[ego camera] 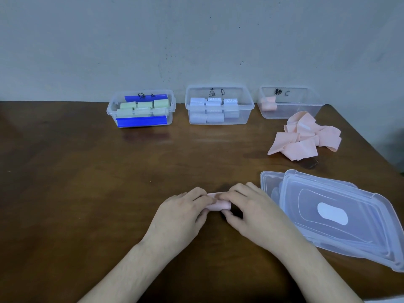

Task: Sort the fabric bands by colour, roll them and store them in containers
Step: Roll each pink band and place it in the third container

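pink fabric band roll (218, 204) sits pinched between both hands (183, 213), left and right fingers curled over it on the brown wooden tabletop (87, 182), pressure presumably keeping it tight.

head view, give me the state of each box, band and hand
green box: open, full of rolls
blue box: open, full of rolls
pink box: open, one roll
pink pile: loose, unrolled
pink band: nearly rolled
left hand: holding it
right hand: holding it
lids: off, stacked

Plain workroom: wooden table (87, 182), labelled containers (219, 104).
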Action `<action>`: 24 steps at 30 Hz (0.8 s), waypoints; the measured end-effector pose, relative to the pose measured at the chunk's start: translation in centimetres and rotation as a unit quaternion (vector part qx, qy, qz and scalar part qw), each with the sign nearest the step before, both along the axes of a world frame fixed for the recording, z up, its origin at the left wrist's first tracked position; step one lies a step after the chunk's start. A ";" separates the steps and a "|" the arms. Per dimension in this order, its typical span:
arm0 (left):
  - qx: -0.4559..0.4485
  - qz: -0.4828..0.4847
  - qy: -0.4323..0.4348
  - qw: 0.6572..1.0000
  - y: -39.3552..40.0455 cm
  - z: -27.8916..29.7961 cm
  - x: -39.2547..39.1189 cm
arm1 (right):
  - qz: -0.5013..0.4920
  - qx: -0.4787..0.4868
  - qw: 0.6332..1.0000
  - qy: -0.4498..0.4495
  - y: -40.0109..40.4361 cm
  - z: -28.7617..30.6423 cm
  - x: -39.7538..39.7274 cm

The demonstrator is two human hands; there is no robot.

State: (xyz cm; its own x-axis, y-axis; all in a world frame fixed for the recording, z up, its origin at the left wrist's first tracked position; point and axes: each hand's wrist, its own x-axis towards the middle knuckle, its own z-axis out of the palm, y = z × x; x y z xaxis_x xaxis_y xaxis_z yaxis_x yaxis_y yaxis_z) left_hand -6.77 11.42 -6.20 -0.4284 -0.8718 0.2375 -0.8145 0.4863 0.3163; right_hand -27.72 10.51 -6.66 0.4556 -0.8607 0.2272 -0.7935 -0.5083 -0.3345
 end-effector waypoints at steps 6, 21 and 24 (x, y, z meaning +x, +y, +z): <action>0.000 0.032 0.001 0.999 0.0 -0.2 0.1 | -0.014 -0.013 1.000 -0.011 -0.3 0.0 0.1; 0.035 0.059 -0.037 0.997 -0.5 1.3 -0.2 | -0.038 0.085 0.995 -0.029 -1.0 1.2 1.1; 0.079 0.072 0.076 0.991 -0.3 1.1 -0.2 | -0.071 0.111 0.988 -0.075 -0.4 1.8 1.4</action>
